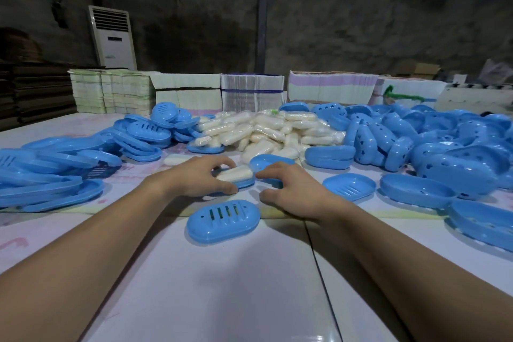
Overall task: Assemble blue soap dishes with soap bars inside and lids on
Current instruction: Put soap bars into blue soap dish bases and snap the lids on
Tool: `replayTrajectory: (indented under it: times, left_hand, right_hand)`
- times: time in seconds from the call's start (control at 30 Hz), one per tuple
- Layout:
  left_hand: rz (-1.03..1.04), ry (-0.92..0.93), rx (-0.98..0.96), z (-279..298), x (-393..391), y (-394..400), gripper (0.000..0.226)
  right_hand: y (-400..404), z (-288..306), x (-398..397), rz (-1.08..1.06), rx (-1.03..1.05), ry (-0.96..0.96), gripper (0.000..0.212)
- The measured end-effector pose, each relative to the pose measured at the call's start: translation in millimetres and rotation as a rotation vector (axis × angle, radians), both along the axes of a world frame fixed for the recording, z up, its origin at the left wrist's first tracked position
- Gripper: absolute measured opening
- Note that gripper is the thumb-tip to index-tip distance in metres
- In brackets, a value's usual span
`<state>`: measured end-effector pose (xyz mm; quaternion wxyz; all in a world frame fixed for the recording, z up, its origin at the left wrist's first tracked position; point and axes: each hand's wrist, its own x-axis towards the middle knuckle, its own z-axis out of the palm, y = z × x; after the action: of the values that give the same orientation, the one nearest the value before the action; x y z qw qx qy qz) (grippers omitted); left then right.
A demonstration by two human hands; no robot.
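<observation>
My left hand (201, 175) grips the soap bar (235, 173) w/ curled fingers, seating it in the blue dish base (244, 183), just beyond the slotted lid (223, 221) on the desk (222, 286). Right hand (288, 191) pinches the base's edge. Risk: bar sits tilted, so lid prob won't close. No readable labels.

A glossy sky-blue oval plastic lid (223, 221) has a row of dark slots across its top. A creamy white soap bar (235, 173) sits in a matching sky-blue oval dish (244, 183). The heap of clear-wrapped soap bars (266, 130) is the same pale cream. The blue shells piled at right (433, 141) are dotted with small cut-out holes. The tabletop (222, 286) is pale white-lilac with faint pink smudges. Stacked paper bundles (111, 91) look pale green and white.
</observation>
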<state>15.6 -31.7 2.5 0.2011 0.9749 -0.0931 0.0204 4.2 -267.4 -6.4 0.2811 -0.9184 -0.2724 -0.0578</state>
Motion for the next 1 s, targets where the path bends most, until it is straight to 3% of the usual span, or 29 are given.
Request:
replayTrajectory:
  times: [0.17, 0.37, 0.47, 0.57, 0.63, 0.77, 1.0]
  left_hand:
    - [-0.088, -0.094, 0.064, -5, -4, -1, 0.062]
    - [-0.104, -0.126, 0.246, 0, -4, -16, 0.06]
    - [-0.125, -0.179, 0.243, 5, -12, -28, 0.063]
    - [-0.163, -0.241, 0.167, 14, -23, -49, 0.057]
    - [-0.192, -0.254, 0.089, 16, -31, -70, 0.056]
    - [-0.313, -0.386, 0.066, -6, -48, -104, 0.061]
    - [-0.403, -0.403, 0.221, -11, -42, -83, 0.062]
  right_hand:
    - [5, -4, 1, 0.007, 0.01, 0.027, 0.062]
    - [0, 0, -1, -0.008, 0.029, 0.082, 0.053]
    - [-7, 12, -2, -0.041, 0.219, -0.053, 0.041]
    - [-27, 25, 7, -0.237, 0.39, -0.279, 0.032]
    - [-48, 26, 19, -0.398, 0.213, -0.339, 0.037]
    - [-80, 17, 38, -0.622, -0.134, -0.223, 0.055]
    - [-82, 7, 47, -0.658, -0.076, -0.208, 0.047]
